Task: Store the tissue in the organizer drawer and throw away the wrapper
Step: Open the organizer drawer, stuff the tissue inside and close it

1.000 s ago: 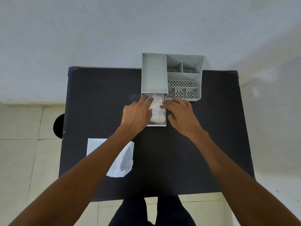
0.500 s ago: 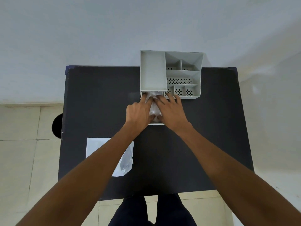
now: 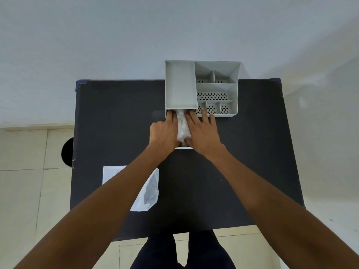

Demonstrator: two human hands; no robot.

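A grey organizer stands at the far edge of the black table. Its white drawer is pulled out toward me. White tissue lies in the drawer. My left hand presses on the tissue's left side, fingers flat and reaching under the organizer. My right hand presses on its right side, fingers spread over the drawer's edge. The white wrapper lies flat on the table near left, partly hidden by my left forearm.
A round black bin shows on the tiled floor just past the table's left edge. The organizer's right side has several small perforated compartments. A pale wall rises behind the table. My legs stand at the near edge.
Both hands have closed in over the tissue and pushed forward, fingertips now at the organizer's front. The tissue is pressed lower into the drawer. The wrapper has not moved.
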